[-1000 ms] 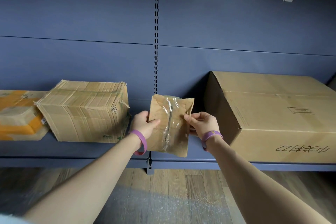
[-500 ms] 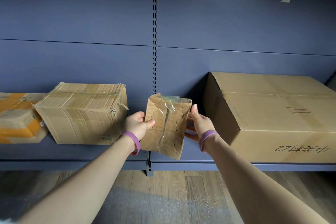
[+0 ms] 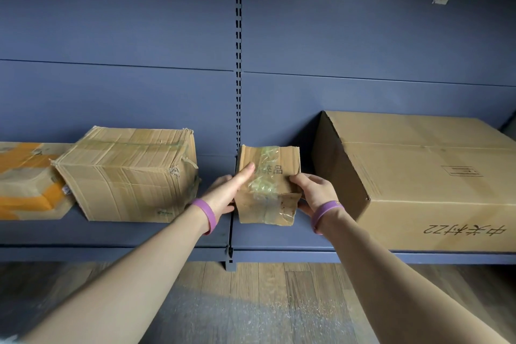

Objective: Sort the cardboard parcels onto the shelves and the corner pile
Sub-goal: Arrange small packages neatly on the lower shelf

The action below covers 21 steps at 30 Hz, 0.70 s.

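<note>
From my remote seat I count four cardboard parcels along the blue shelf [image 3: 279, 239]. The small parcel [image 3: 289, 160] sits between the crumpled box [image 3: 125, 176] and the large box [image 3: 418, 176], low over the shelf; I cannot tell whether it rests on it. Clear tape crosses its top, and beside the tape I read "品"; the characters under the tape are blurred. The left hand [image 3: 226, 193] grips its left side with the thumb laid along the top. The right hand [image 3: 312, 193] pinches its right edge, fingers curled. The large box has "中关村22" handwritten upside down on its front and a printed mark too small to read. The orange-taped parcel [image 3: 25, 179] lies far left. Two purple wristbands [image 3: 206, 215], one per wrist.
</note>
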Tool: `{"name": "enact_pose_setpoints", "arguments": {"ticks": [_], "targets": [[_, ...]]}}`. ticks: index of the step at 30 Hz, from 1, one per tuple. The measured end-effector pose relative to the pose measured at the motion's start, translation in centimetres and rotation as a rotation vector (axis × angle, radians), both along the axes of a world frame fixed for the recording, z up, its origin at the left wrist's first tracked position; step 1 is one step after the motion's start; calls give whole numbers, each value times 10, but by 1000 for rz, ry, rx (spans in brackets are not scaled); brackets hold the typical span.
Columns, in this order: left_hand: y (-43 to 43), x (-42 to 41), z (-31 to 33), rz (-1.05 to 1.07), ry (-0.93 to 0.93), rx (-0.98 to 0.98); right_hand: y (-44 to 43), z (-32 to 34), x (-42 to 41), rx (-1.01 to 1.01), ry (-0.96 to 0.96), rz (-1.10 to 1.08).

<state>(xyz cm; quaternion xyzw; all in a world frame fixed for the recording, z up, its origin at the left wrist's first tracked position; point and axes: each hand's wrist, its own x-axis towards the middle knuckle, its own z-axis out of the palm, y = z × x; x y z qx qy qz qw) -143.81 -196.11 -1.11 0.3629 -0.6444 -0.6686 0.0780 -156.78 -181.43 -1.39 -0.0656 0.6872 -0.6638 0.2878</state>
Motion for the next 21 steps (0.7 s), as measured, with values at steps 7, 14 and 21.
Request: {"name": "enact_pose_setpoints", "arguments": {"ticks": [7, 14, 21], "targets": [[-2, -5, -6, 145, 11, -221, 0, -3, 1, -44, -4, 135], [-12, 3, -9, 26, 20, -261, -7, -6, -2, -125, -114, 67], [-1, 4, 1, -94, -47, -289, -2, -4, -3, -23, -62, 12]]}}
